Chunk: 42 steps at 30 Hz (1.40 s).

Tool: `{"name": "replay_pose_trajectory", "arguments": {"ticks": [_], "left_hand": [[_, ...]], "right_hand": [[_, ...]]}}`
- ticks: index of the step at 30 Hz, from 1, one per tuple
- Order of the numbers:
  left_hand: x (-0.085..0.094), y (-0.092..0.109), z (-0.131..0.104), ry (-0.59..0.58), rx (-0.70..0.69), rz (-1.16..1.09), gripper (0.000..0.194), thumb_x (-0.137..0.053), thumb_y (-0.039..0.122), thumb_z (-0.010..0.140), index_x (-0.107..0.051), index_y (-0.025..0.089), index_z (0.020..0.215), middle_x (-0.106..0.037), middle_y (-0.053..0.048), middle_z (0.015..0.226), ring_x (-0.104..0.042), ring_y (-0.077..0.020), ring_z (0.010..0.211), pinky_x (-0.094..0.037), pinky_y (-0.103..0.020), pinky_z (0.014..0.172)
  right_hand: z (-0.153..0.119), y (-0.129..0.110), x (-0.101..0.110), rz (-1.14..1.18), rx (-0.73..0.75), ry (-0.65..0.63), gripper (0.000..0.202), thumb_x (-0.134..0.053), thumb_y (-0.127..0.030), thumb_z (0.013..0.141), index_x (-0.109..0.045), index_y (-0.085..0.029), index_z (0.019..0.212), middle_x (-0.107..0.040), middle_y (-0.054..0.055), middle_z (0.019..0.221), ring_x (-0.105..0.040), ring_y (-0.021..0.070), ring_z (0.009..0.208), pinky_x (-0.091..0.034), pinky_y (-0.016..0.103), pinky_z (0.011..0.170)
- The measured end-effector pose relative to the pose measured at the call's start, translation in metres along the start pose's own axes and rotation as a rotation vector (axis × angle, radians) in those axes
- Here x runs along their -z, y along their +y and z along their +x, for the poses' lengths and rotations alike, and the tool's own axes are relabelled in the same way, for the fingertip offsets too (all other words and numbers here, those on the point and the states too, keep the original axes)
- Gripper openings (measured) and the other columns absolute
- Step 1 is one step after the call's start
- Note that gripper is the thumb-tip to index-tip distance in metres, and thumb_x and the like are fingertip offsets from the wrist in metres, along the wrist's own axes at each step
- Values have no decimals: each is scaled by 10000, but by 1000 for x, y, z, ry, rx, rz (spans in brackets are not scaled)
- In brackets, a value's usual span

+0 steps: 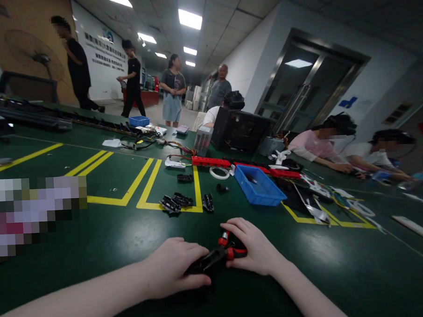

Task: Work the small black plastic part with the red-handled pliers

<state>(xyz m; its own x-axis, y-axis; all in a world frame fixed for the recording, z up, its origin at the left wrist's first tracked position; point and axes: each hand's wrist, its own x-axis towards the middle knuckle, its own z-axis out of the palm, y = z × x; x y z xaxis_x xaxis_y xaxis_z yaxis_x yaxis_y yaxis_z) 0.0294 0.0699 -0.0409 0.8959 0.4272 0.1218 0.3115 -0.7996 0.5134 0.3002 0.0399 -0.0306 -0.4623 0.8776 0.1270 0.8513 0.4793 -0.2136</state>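
My right hand is closed round the red and black handles of a pair of pliers, whose jaws point left. My left hand is closed on a small black part at the tip of the pliers; the fingers hide most of that part. Beyond my hands, several black plastic pieces lie inside and across a yellow-taped outline. A short black cylinder rests to their right.
Behind the pieces stands a blue tray with a dark item inside. A red power strip, a white ring and cables lie farther back on the green table. A black computer case stands at the back; co-workers sit at the right.
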Motion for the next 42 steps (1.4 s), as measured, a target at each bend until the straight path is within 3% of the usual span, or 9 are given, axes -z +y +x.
{"name": "replay_pose_trajectory", "arguments": {"ticks": [5,13,19,27,32,42], "left_hand": [[5,2,0,-21,31,-96,329,-577,416,909,-557,246,1190,-687,-17,1014,-655,-230,886,-435,-336,757],[9,4,1,-57,38,-153,332,-594,405,899,-561,255,1194,-682,-6,1017,-638,-212,880,-395,-313,741],[8,7,2,-81,17,-94,343,-577,402,918,-540,253,1224,-677,-6,1016,-631,-207,859,-373,-313,725],[9,7,2,-64,34,-92,309,-549,394,939,-562,220,1193,-675,-26,1002,-625,-204,846,-379,-302,718],[10,9,3,-55,113,-143,252,-572,407,920,-619,200,1056,-666,-12,882,-607,-189,759,-383,-281,666],[10,4,1,-31,161,-210,354,-532,414,941,-592,232,1239,-687,-41,1091,-647,-219,926,-462,-320,806]], "right_hand": [[-4,3,-3,45,3,46,774,-819,-470,617,-514,-215,1281,-555,129,1235,-554,280,1121,-491,436,923],[-5,7,-6,-18,142,209,727,-740,-466,722,-460,-169,1323,-550,167,1236,-541,291,1156,-508,444,923],[-7,9,-11,-116,225,263,601,-638,-234,744,-474,-152,1316,-579,159,1222,-547,288,1148,-496,449,938],[-6,9,-13,-165,192,318,556,-617,-230,702,-522,-156,1245,-606,153,1238,-560,298,1124,-453,467,932],[-4,9,-12,-160,128,315,526,-620,-231,705,-536,-151,1218,-617,154,1184,-560,297,1101,-439,457,928],[-3,13,-16,-184,47,382,480,-648,-302,722,-549,-149,1166,-629,135,1060,-579,285,954,-444,438,830]]}}
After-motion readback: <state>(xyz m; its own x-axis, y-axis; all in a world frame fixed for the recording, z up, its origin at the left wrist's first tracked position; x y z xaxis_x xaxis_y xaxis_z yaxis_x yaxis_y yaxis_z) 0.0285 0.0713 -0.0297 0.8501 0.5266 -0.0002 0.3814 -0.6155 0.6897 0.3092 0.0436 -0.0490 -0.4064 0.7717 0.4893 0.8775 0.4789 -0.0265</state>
